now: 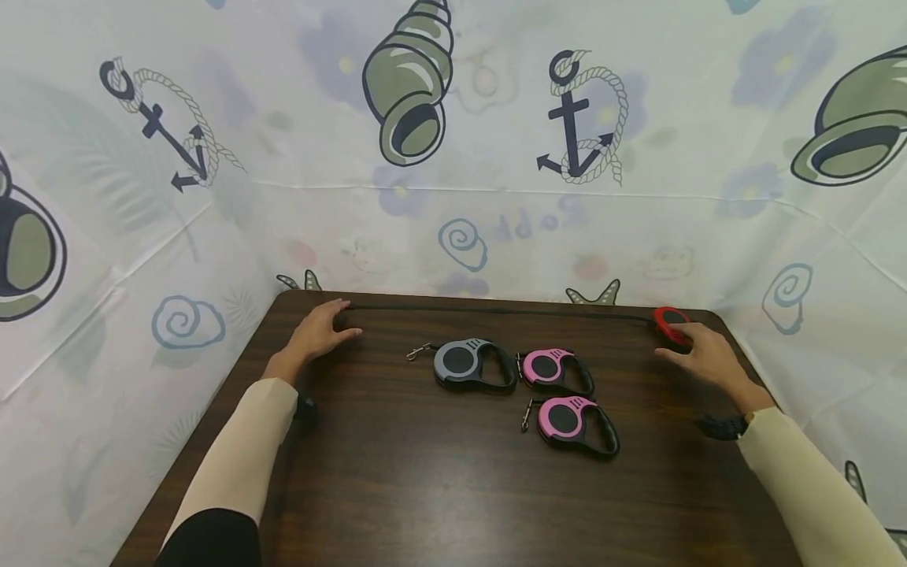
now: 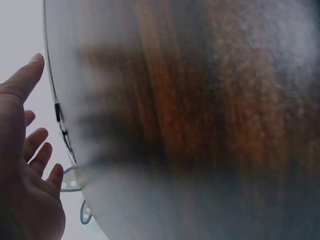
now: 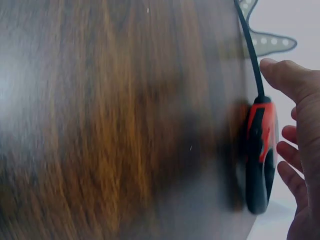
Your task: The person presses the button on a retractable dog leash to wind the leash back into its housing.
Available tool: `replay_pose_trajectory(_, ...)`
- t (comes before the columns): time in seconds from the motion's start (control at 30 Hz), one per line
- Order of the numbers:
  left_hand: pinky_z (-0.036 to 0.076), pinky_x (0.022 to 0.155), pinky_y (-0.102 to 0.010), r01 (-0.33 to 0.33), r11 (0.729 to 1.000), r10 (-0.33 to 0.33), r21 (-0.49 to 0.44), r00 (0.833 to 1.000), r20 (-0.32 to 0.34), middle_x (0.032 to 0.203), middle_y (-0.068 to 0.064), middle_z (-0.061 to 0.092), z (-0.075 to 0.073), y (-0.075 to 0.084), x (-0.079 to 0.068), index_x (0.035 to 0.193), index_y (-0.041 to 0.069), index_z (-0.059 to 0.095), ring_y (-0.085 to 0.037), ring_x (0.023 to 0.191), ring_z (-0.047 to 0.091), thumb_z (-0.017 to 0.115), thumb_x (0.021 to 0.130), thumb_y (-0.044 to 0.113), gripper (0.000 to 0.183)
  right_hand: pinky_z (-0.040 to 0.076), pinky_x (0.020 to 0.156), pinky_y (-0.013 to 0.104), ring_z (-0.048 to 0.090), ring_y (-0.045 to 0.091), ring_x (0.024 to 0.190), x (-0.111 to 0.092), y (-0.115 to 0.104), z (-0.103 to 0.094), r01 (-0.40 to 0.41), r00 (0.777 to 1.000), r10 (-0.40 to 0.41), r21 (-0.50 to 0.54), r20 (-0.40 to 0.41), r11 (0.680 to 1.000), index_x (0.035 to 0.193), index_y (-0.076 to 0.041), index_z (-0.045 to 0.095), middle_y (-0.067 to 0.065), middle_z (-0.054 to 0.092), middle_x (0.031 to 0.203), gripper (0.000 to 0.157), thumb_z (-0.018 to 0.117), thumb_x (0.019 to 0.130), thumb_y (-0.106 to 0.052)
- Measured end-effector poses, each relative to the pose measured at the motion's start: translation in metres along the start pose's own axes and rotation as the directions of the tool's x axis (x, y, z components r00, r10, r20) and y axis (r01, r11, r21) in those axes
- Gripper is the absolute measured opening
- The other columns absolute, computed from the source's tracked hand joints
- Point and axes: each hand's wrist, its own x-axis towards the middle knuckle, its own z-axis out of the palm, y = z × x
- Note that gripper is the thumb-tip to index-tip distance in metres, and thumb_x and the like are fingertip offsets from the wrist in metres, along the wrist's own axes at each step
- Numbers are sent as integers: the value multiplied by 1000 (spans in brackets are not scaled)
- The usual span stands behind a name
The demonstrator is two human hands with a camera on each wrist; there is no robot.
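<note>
A red and black retractable dog leash [image 1: 668, 319] lies at the table's far right corner, its handle partly hidden behind my right hand [image 1: 708, 361]. In the right wrist view my thumb and fingers stay loosely spread beside the red casing [image 3: 270, 125], without gripping it. From it a black cord [image 1: 496, 310] runs pulled out along the back edge to the left. At that end my left hand [image 1: 312, 339] hovers with spread, relaxed fingers. The left wrist view has the leash's metal clip [image 2: 65, 135] beside the fingertips, apparently not held.
Mid-table lie a grey retractable leash [image 1: 457, 360] and two pink ones, one farther back [image 1: 544, 367] and one nearer [image 1: 564, 419]. They sit on a dark wooden table [image 1: 425, 488]. A white cloth [image 1: 496, 228] with sea prints hangs around the back and sides.
</note>
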Motion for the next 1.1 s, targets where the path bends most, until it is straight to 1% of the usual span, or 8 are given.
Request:
replay_pose_trajectory(0.1, 26, 120, -69, -13, 1000, 14, 14, 1000, -7, 166, -33, 31, 3, -3, 3, 159, -7, 38, -53, 152, 29, 73, 100, 42, 85, 48, 91, 71, 59, 59, 113, -3, 5, -1, -28, 1000, 28, 4, 1, 1000, 137, 14, 60, 43, 58, 131, 71, 84, 92, -36)
replay_pose_trajectory(0.27, 25, 122, -68, -24, 999, 23, 43, 1000, 18, 167, -33, 28, 4, -3, 5, 159, -8, 37, -52, 154, 27, 73, 98, 46, 89, 46, 94, 71, 57, 60, 115, -5, 10, -1, -51, 998, 50, 24, 25, 998, 139, 16, 56, 44, 56, 133, 74, 83, 93, -36)
replay_pose_trajectory(0.4, 23, 123, -66, -12, 997, 9, 74, 999, 37, 167, -34, 28, 3, 1, 4, 158, -9, 38, -51, 155, 25, 74, 98, 43, 87, 47, 94, 71, 58, 59, 113, -4, 12, 1, -56, 998, 56, 22, 27, 998, 138, 19, 55, 43, 58, 129, 76, 82, 94, -36)
replay_pose_trajectory(0.47, 23, 123, -66, -5, 996, 1, 84, 999, 46, 166, -34, 28, 2, 2, 4, 158, -9, 37, -52, 155, 25, 73, 100, 43, 86, 48, 91, 70, 60, 58, 110, -3, 13, 2, -59, 998, 58, 11, 30, 998, 138, 19, 54, 42, 59, 127, 77, 81, 94, -38)
replay_pose_trajectory(0.57, 22, 123, -67, 5, 995, -12, 98, 998, 64, 166, -35, 28, 2, 2, 3, 158, -10, 37, -55, 154, 24, 70, 102, 43, 85, 48, 91, 71, 60, 59, 110, -4, 15, 3, -64, 997, 64, -5, 49, 998, 140, 19, 52, 43, 59, 129, 79, 80, 94, -39)
replay_pose_trajectory(0.7, 23, 122, -69, 11, 995, -19, 98, 997, 80, 165, -35, 29, 3, 2, 4, 158, -11, 36, -58, 152, 24, 68, 103, 43, 84, 46, 95, 72, 56, 62, 116, -8, 17, 4, -73, 995, 74, -11, 73, 997, 142, 19, 51, 45, 55, 133, 80, 80, 95, -39)
replay_pose_trajectory(0.9, 27, 119, -70, 3, 994, -11, 112, 998, 67, 164, -35, 33, 2, 2, 2, 157, -10, 39, -58, 150, 29, 69, 102, 43, 83, 43, 96, 74, 53, 64, 117, -15, 22, 6, -66, 995, 67, -16, 73, 998, 141, 20, 50, 48, 53, 133, 80, 79, 95, -38)
replay_pose_trajectory(1.1, 32, 115, -71, 7, 989, -12, 150, 999, 35, 160, -35, 39, 2, -3, -2, 157, -8, 42, -56, 146, 37, 70, 101, 47, 83, 43, 97, 74, 52, 65, 117, -19, 28, 8, -50, 997, 50, -14, 62, 999, 140, 20, 51, 49, 52, 133, 80, 79, 95, -39)
